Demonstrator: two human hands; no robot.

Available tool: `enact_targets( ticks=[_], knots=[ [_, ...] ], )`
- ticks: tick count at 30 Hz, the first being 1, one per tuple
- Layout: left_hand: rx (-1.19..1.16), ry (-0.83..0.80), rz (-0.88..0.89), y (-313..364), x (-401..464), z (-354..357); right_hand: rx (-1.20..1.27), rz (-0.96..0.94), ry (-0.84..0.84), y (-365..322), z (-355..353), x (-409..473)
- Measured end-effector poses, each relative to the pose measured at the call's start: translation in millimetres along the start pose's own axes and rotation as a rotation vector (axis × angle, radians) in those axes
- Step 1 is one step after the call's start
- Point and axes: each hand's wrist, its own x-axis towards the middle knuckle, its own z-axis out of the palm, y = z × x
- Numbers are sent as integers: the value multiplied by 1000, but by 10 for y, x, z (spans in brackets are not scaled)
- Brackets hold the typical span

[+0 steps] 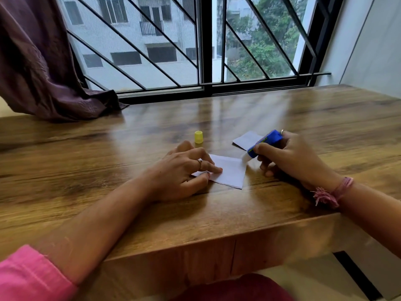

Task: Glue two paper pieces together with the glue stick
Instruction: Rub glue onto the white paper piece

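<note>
A white paper piece [231,172] lies flat on the wooden table [152,213]. My left hand [184,170] rests on its left part, fingertips pressing it down. My right hand [290,157] grips a blue glue stick [265,143], tilted, with its white tip touching the paper's upper right corner. A second white paper piece [246,140] lies farther back, partly hidden behind the glue stick. The yellow cap [198,137] of the glue stick stands upright on the table behind my left hand.
A purple curtain [43,72] drapes onto the table's back left. A barred window [201,40] runs along the far edge. The table's front edge lies close under my forearms, with a white wall at right.
</note>
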Motion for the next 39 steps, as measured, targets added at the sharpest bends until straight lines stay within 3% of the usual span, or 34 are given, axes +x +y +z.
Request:
enact_targets(
  ticks=[7, 27, 31, 39],
  knots=[
    [-50, 10, -9, -20, 29, 9, -178, -93, 23, 46, 3, 16],
    [-75, -17, -41, -28, 36, 0, -341, -254, -73, 6, -2, -42],
    [-68, -17, -39, -24, 31, 1, -383, -240, 12, 27, 4, -7],
    [-70, -21, -39, -15, 33, -3, -441, -278, 14, 18, 19, -19]
  ],
)
